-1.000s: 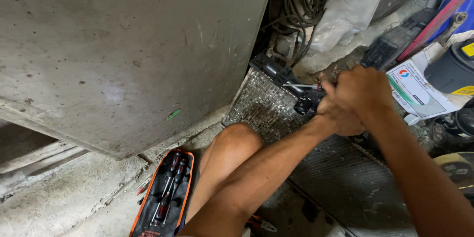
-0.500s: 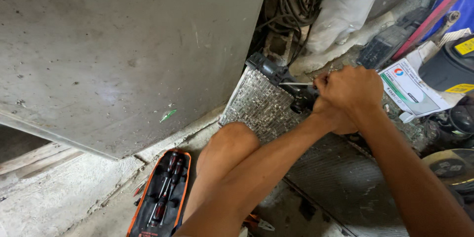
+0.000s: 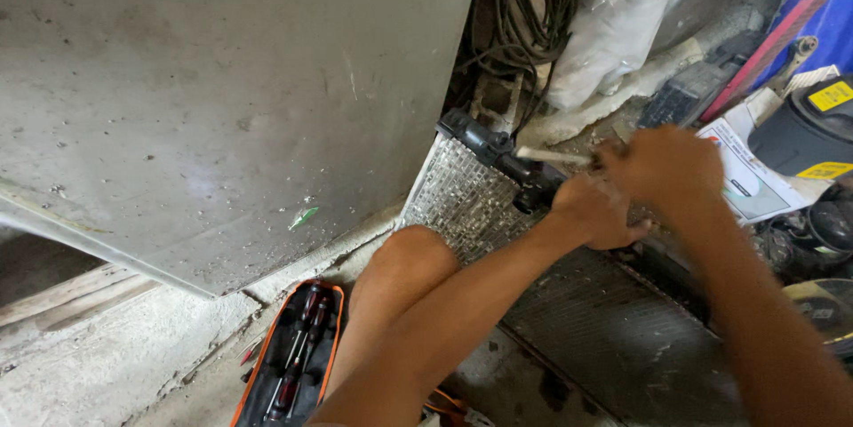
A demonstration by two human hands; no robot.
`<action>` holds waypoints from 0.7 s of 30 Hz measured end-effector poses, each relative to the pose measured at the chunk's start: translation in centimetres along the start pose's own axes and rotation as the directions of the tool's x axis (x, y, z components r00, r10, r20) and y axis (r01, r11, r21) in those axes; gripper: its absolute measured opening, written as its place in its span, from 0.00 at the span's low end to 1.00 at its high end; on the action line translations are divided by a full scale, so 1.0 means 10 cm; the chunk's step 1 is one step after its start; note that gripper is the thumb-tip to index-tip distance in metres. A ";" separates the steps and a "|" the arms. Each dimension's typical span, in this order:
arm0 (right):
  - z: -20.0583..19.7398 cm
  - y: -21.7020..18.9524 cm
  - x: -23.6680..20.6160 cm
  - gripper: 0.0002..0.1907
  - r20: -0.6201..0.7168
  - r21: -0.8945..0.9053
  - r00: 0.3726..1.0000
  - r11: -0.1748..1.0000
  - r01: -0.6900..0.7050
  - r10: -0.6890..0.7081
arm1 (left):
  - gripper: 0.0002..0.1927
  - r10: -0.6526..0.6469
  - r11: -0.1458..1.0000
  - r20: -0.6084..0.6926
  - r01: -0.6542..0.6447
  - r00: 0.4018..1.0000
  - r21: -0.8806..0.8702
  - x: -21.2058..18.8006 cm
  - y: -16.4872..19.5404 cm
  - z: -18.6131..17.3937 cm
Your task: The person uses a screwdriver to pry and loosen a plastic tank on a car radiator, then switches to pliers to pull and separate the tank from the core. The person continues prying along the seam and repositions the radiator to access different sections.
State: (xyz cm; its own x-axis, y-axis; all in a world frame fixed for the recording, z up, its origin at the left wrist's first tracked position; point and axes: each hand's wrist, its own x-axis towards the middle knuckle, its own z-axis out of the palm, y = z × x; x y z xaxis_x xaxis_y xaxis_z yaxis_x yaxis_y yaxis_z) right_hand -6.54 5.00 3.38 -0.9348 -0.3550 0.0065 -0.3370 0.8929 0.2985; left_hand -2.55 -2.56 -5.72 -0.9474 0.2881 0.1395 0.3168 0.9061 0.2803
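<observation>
Head view, looking down: a broad grey metal panel (image 3: pixel 222 98) fills the space well left of my fingers, scuffed and speckled. Below my fingers and running off to the lower right lies a finned radiator core (image 3: pixel 480 205), its silvery mesh just under my left wrist. Above my fingers, a tangle of black cables (image 3: pixel 524 9) hangs beside a crumpled clear plastic sheet (image 3: pixel 613 18). Far below and left of my fingers, an open orange-edged tool case (image 3: pixel 293 356) holds red-handled screwdrivers. My left hand (image 3: pixel 597 214) is clamped on the black end fitting (image 3: pixel 498 153) of the radiator. My right hand (image 3: pixel 662 165), touching the left, has its fingers closed around a pale thin rod (image 3: pixel 551 157) that points left toward that fitting.
</observation>
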 end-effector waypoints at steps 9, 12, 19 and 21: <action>0.82 1.37 -0.60 0.32 -0.106 0.389 0.990 0.920 -0.043 0.091 | 0.38 0.019 0.999 0.096 -0.015 0.995 -0.043 -0.02 -0.05 0.06; 1.18 1.45 -0.90 0.30 0.015 0.575 0.982 0.802 -0.164 0.190 | 0.39 0.053 0.998 0.068 -0.051 0.996 -0.025 0.01 -0.10 0.07; 1.24 1.45 -1.56 0.28 -0.105 0.543 0.909 0.789 -0.287 0.403 | 0.43 0.136 0.986 0.348 -0.161 0.928 0.045 0.14 -0.25 0.01; 1.16 1.41 -1.62 0.24 -0.086 0.683 0.910 0.689 -0.242 0.405 | 0.35 0.170 0.984 0.248 -0.178 0.954 0.009 0.15 -0.28 -0.02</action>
State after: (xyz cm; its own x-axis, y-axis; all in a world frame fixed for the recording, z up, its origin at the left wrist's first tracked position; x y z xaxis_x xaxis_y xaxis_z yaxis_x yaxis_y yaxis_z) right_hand 2.49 26.58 -3.57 -0.9779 0.0146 0.2087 -0.0823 0.8903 -0.4478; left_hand -4.88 -4.72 -6.11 -0.8609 0.5057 -0.0550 0.4799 0.8433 0.2420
